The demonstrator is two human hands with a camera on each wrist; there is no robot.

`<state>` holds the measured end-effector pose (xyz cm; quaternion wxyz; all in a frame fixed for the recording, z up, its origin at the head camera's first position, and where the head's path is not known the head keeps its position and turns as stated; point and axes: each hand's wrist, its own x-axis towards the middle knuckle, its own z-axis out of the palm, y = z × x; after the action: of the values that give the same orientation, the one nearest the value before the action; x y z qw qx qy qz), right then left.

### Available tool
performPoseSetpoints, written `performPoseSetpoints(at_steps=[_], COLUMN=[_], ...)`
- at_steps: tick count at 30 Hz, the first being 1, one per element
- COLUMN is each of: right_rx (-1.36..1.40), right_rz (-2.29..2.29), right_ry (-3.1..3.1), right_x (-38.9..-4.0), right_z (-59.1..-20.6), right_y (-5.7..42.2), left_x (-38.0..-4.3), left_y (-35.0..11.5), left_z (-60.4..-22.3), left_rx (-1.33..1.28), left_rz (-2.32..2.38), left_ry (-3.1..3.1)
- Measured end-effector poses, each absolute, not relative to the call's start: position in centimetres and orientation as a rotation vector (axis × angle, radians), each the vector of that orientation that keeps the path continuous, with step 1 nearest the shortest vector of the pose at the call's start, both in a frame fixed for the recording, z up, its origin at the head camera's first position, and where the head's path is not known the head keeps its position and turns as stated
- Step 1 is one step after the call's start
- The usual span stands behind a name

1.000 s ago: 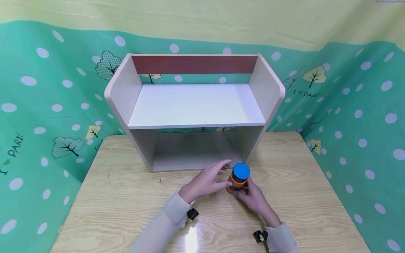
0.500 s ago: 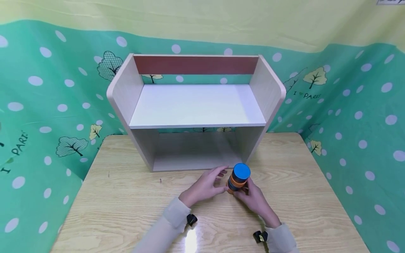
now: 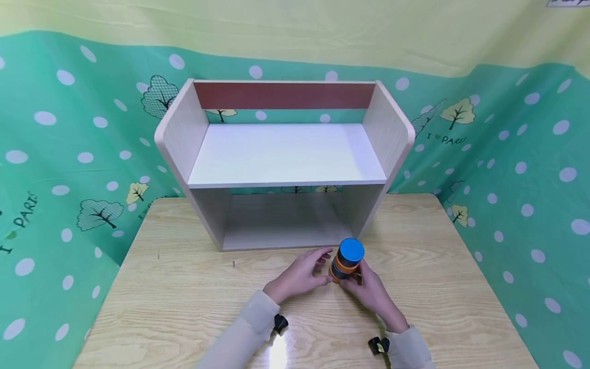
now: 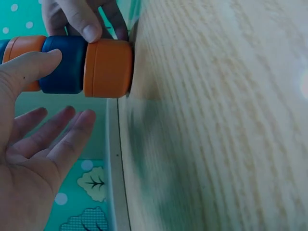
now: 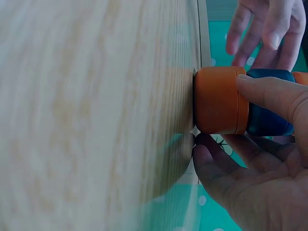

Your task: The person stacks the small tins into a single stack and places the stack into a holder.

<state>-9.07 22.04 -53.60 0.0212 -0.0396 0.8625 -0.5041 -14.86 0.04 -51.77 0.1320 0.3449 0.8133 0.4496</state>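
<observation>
An upright stack of round orange and dark-blue canisters, topped by a bright blue lid (image 3: 352,250), stands on the table just in front of the shelf's right side. Its lowest piece is an orange canister (image 5: 219,100) with a thin seam, resting on the wood; a blue canister (image 4: 67,72) sits directly above. My right hand (image 3: 371,292) holds the bottom orange canister, thumb on one side and fingers round the other. On the stack's left is my left hand (image 3: 297,277), fingers spread apart from it. Its thumb lies across or in front of the lower blue canister; contact is unclear.
A whitish two-tier shelf (image 3: 286,154) with a brown back bar stands behind the hands. The wooden table (image 3: 184,307) reaches out to both sides. Green dotted curtains (image 3: 507,169) hang behind and along the sides. Black wrist straps' mounts (image 3: 379,345) sit beneath the sleeves.
My left hand has drawn slightly down and back from the upper stack, its fingers lower beside it. The right hand and the stack hold their place.
</observation>
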Motion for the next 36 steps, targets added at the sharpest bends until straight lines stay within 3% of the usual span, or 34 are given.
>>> performPoseSetpoints(at_steps=[36], right_rx=[-0.133], right_rz=[-1.554], right_ry=[2.693], right_x=[-8.8], right_z=[-53.6], right_y=[22.2], left_x=[-15.4], left_y=[1.8], left_z=[-53.6], left_rx=[0.978], left_rz=[1.356], left_ry=[2.331])
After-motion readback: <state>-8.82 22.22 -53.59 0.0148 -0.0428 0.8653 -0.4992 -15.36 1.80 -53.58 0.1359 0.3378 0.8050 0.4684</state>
